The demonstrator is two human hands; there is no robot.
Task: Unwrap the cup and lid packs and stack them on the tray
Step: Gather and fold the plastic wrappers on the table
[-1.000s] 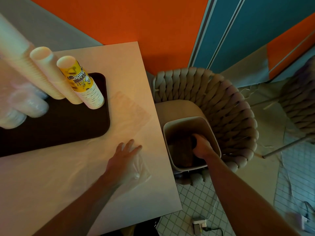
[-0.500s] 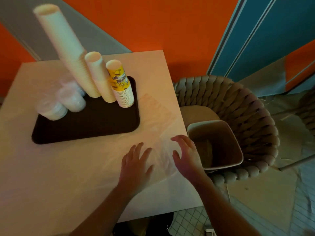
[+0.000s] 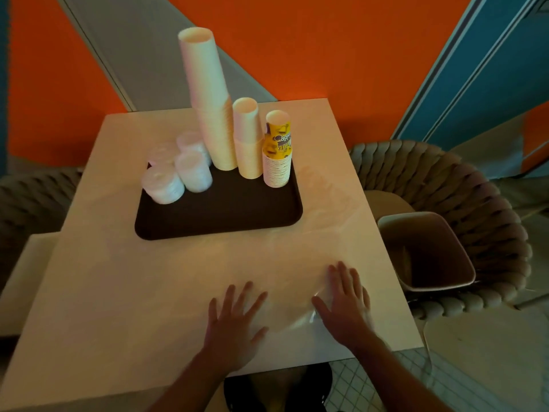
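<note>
Both hands now lie on the table (image 3: 124,292), whereas a second ago the right hand was down in the bin and only the left pressed the wrap. The right hand (image 3: 346,307) has come up and over to the table's near right part, and the view has swung left so the whole tray shows.

The left hand (image 3: 234,319) rests flat, fingers spread and straight, on the near edge of the clear wrap (image 3: 312,248). The right hand lies flat beside it, fingers straight, on the same wrap, which crinkles up between the two hands. Neither hand grasps anything; both press down with released fingers. The wrap spreads from under the hands toward the far right, reaching along the right side of the tray (image 3: 219,215).

The tray is dark and sits on the far half of the table. On its far right stand three cup stacks in a row: a tall plain stack (image 3: 209,102), a shorter plain stack (image 3: 248,141) just right of it, and a yellow printed stack (image 3: 277,150) at the right end. On the tray's far left sit clear lid stacks (image 3: 178,171), bunched close together, just left of the tall stack.

Right of the table a bin (image 3: 427,251) rests on the seat of a woven chair (image 3: 463,185). Another woven chair (image 3: 32,197) shows at the left, behind the table.
</note>
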